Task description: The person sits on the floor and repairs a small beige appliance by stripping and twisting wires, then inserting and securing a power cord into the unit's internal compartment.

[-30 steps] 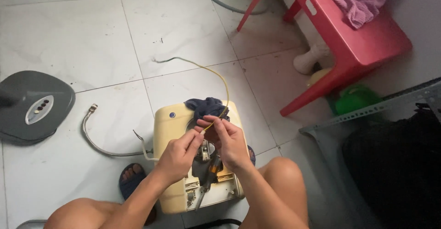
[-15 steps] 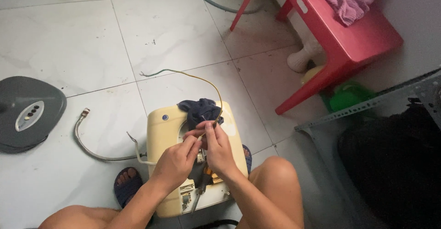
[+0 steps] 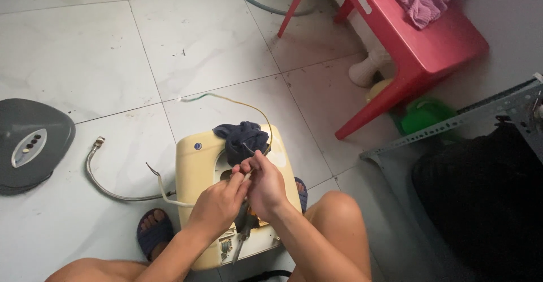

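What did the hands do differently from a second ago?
Very little. The left hand and right hand drew closer together, fingertips meeting over the thin wire above the cream-yellow appliance. Nothing was picked up or dropped. The dark blue cloth, the grey fan base, the braided hose and the red chair lie as before; only the camera shifted.

Glossy cream plastic casing [image 3: 198, 163], matt dark cloth [image 3: 240, 138], glossy floor tiles [image 3: 198, 39].
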